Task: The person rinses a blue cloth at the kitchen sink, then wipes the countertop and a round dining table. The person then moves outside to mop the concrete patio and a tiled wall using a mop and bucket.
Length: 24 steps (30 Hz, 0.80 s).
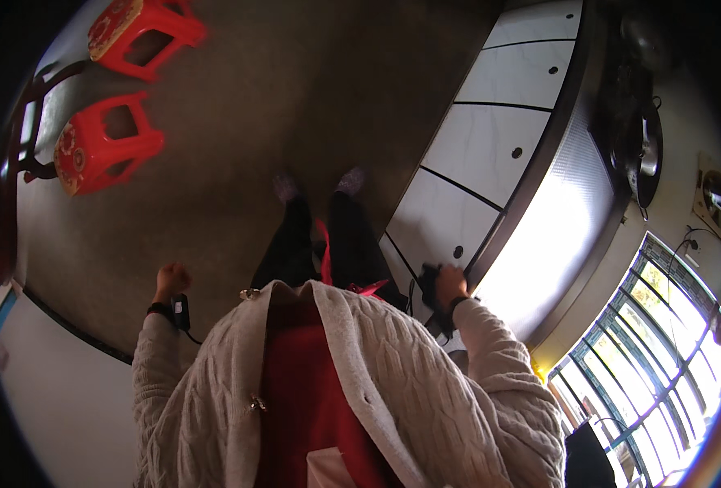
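Note:
At my left side hangs my left hand (pixel 174 279), its fingers curled and nothing visible in them. A dark band circles that wrist, and a small black device (pixel 181 312) with a cable is beside it. My right hand (pixel 452 283) grips a dark, bunched item (pixel 431 285), perhaps cloth; its exact kind is hard to make out. This hand is next to the front edge of the kitchen counter (pixel 546 244), close to a white cabinet door (pixel 439 213) with a round dark knob.
Two red plastic stools (pixel 144 46) (pixel 113 143) stand on the dark floor (pixel 263 79) at far left, near dark curved furniture legs (pixel 37 165). Along the right runs the counter, with a dark pan (pixel 644 152) beyond it. A barred window (pixel 635 341) is at lower right.

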Motion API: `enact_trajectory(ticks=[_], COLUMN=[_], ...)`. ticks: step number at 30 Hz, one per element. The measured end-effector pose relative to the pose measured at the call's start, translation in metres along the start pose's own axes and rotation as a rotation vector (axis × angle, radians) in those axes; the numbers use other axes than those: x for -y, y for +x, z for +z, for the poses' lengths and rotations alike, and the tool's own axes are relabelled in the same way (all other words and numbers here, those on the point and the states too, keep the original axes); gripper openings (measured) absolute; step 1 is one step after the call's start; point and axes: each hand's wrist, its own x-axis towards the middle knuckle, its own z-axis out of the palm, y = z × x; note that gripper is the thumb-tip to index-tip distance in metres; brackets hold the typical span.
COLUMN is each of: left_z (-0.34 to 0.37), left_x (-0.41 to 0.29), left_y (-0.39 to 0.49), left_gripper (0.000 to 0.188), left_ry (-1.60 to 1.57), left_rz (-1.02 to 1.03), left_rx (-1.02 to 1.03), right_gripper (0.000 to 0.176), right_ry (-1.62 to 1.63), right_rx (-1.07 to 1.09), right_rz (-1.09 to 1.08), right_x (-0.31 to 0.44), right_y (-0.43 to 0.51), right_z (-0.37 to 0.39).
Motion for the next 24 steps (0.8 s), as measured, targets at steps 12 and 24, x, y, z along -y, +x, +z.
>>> enact_trajectory(ticks=[12, 24], left_z=[0.055, 0.09], left_x=[-0.013, -0.018], left_y=[-0.027, -0.036], left_gripper=[0.019, 0.015], left_ry=[-0.028, 0.107], left_rz=[-0.02, -0.022], left_rx=[0.018, 0.133], right_gripper=[0.034, 0.036], right_ry=[-0.275, -0.087], right_rx=[-0.24, -0.29], right_rz=[0.664, 0.526], right_x=[-0.221, -0.13], right_y=[0.108, 0.139], right_z=[-0.105, -0.017])
